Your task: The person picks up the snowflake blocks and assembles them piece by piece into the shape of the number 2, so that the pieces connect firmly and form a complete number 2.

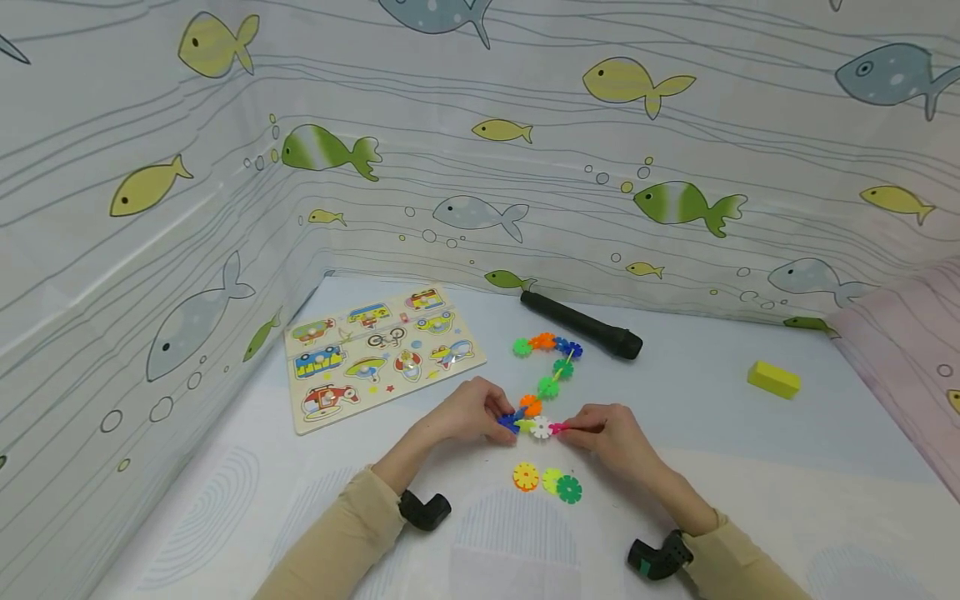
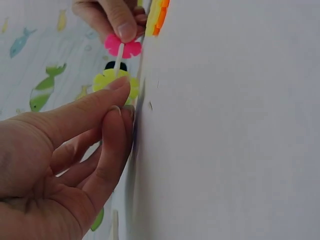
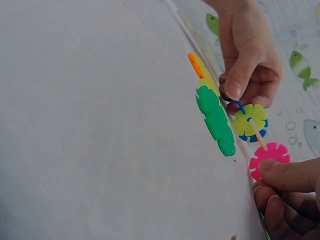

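A chain of slotted plastic snowflake discs winds over the table in the head view, from a green disc (image 1: 522, 347) at the back to the hands. My left hand (image 1: 471, 412) pinches a dark blue disc (image 1: 508, 422) near the front end. Beyond it come a yellow-green disc (image 3: 251, 118) and a white disc (image 1: 541, 427), seen edge-on in both wrist views. A pink disc (image 3: 270, 156) joins the white one, and my right hand (image 1: 611, 435) pinches it between thumb and fingers. In the left wrist view, the left fingers hide most of the blue disc.
Loose orange-yellow discs (image 1: 526, 477), a yellow disc (image 1: 551, 480) and a green disc (image 1: 569, 489) lie in front of the hands. A wooden vehicle puzzle board (image 1: 386, 358) lies left, a black microphone (image 1: 581, 323) behind the chain, a yellow block (image 1: 774, 379) at right. Fish-patterned curtains enclose the table.
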Motion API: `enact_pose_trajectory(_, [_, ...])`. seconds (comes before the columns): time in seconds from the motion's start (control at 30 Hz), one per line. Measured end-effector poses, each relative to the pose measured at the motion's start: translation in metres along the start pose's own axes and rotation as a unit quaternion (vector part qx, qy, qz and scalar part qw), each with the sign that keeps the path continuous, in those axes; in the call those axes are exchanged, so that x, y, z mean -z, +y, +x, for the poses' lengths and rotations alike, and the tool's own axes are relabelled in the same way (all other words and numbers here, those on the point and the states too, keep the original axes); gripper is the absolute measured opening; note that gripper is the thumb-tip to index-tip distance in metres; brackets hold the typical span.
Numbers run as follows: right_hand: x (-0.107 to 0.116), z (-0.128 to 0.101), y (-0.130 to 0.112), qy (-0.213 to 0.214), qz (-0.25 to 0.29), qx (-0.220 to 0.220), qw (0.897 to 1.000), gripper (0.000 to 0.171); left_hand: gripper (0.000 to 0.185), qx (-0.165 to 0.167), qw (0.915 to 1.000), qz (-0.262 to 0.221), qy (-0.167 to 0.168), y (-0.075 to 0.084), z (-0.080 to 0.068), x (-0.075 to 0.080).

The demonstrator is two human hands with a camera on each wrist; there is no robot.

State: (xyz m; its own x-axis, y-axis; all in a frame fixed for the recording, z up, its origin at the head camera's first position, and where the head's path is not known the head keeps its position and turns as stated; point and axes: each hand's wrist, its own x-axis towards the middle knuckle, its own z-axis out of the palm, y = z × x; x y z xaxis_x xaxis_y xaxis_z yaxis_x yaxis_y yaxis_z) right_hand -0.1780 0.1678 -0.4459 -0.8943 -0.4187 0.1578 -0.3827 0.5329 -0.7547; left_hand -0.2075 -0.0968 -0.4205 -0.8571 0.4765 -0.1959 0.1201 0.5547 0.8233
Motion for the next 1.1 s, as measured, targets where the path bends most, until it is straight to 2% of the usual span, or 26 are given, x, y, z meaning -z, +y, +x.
enact_pose_trajectory(0.2, [-0.004,0.001,0.000,0.008,0.000,0.031,0.999,0.014,0.027,0.000,1.0000,-0.009,0.003,0.000,-0.001,0.000])
enact_pose_trajectory(0.3, [-0.006,0.002,-0.001,0.012,-0.001,0.031,0.999,0.013,0.027,0.001,0.9999,-0.011,0.003,0.000,-0.001,0.001])
enact_pose_trajectory(0.57, [-0.004,0.003,-0.006,-0.014,-0.019,-0.010,1.000,0.012,0.028,0.012,0.9999,-0.006,-0.004,-0.001,0.000,0.002])
enact_pose_trajectory(0.83, [0.013,0.004,-0.010,-0.076,-0.042,-0.067,0.994,0.027,0.028,0.023,0.9996,0.015,-0.004,0.004,-0.003,0.002])
enact_pose_trajectory(1.1, [0.031,-0.006,-0.005,-0.091,-0.006,-0.056,0.994,0.023,0.026,0.015,0.9995,0.025,-0.008,0.008,-0.004,-0.002])
